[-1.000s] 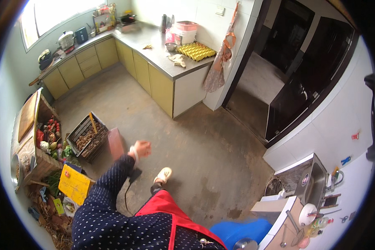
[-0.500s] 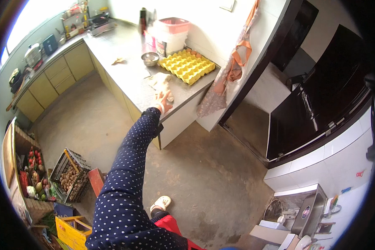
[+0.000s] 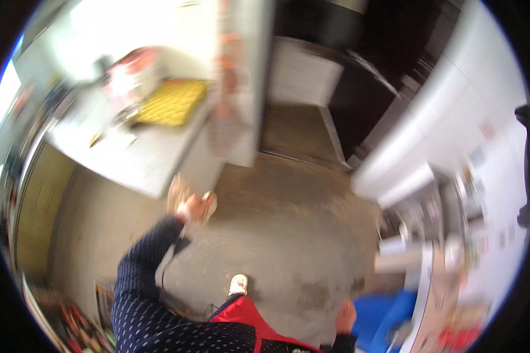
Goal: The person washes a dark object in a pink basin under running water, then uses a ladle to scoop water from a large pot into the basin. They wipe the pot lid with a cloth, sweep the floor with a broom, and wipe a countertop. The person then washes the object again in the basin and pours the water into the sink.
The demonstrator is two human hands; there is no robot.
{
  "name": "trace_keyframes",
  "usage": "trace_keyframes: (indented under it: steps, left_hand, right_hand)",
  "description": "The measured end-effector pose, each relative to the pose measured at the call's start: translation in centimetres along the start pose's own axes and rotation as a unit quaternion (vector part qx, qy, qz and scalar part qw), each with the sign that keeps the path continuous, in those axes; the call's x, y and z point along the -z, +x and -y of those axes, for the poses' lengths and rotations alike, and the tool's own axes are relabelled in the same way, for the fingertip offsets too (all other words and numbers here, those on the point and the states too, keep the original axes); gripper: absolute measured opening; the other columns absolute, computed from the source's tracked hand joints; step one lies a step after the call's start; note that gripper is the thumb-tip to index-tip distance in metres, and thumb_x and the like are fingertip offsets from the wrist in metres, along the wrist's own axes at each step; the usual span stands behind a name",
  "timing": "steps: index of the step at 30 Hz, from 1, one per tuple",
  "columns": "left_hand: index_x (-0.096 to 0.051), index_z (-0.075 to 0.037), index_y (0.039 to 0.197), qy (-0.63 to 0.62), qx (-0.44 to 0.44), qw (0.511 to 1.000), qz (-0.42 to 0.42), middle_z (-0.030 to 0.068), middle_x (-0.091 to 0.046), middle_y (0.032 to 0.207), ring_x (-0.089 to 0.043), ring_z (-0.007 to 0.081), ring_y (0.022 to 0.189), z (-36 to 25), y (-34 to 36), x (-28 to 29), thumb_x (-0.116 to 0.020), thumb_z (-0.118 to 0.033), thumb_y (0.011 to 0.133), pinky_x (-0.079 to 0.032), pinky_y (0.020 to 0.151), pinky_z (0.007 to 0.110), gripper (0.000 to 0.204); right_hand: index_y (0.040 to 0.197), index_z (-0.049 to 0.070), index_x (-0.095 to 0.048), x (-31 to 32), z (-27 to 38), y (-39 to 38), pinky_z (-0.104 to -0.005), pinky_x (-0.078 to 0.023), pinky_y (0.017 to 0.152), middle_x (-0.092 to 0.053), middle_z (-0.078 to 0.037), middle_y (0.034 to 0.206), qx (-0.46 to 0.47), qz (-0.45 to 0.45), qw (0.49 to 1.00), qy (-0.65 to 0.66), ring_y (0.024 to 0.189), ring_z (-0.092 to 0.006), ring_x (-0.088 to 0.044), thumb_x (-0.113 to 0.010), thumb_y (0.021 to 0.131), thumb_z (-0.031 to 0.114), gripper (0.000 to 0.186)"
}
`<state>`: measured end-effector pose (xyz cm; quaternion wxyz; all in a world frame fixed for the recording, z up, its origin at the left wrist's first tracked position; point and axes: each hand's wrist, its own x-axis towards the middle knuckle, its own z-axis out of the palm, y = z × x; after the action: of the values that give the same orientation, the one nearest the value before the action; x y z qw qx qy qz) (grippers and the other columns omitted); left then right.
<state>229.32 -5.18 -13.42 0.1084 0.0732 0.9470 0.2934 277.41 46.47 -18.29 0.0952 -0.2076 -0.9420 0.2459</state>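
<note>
My left hand (image 3: 193, 208), at the end of a dark blue dotted sleeve, grips a pale beige cloth (image 3: 178, 189). Parts of the cloth stick out on both sides of the fingers. It hangs over the floor, just off the near corner of the countertop (image 3: 141, 162). Low on the right, my right hand (image 3: 345, 317) shows beside a blue plastic object (image 3: 383, 315). Motion blur hides its fingers, and I cannot tell whether it touches anything.
On the counter stand a yellow egg tray (image 3: 172, 102) and a pink and white basket (image 3: 132, 73). An orange-strapped apron (image 3: 227, 100) hangs beside the dark doorway. Along the right wall is a blurred sink area (image 3: 424, 206). My pale shoe (image 3: 238, 284) is on the floor.
My left hand has lifted the cloth off the counter and drawn it nearer. The view has swung right, and my right hand and the blue object have come into sight.
</note>
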Motion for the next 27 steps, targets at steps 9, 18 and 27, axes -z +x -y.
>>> trace_keyframes:
  steps: [9,18,27]
  left_hand:
    - [-0.055,-0.007,0.078,-0.356,-0.180,0.749,0.528,-0.0040,-0.048,0.064,-0.042,0.0060,0.053,-40.5,-36.9,-21.9,-0.053,-0.033,0.095,-0.031,0.046,0.024,0.031]
    - [-0.049,-0.008,0.121,-0.339,-0.179,0.506,0.773,0.0065,-0.057,0.112,-0.055,0.0176,0.101,-66.0,-70.8,-35.6,-0.041,-0.038,0.099,-0.045,0.084,0.035,0.039]
    - [-0.022,-0.012,0.143,-0.173,-0.319,0.375,0.853,0.0064,-0.051,0.127,-0.048,0.0150,0.110,-81.4,-98.8,-48.7,-0.052,-0.041,0.092,-0.039,0.089,0.034,0.066]
  right_hand:
    - [0.135,0.008,-0.041,15.2,6.7,-15.7,-0.0394,-0.041,0.093,-0.053,-0.018,0.119,-0.084,-0.154,0.965,0.195,0.109,-0.0384,-0.050,-0.058,0.088,0.029,0.055]
    - [0.086,0.006,-0.062,35.3,-8.4,-47.7,-0.0393,-0.043,0.073,-0.058,-0.012,0.083,-0.302,-0.428,0.850,0.048,0.085,-0.0299,-0.054,-0.054,0.090,0.023,0.020]
    - [0.099,0.001,-0.062,52.1,-18.5,-63.3,-0.0236,-0.044,0.073,-0.059,0.003,0.087,-0.287,-0.696,0.595,0.282,0.082,-0.0065,-0.053,-0.048,0.097,0.030,0.033]
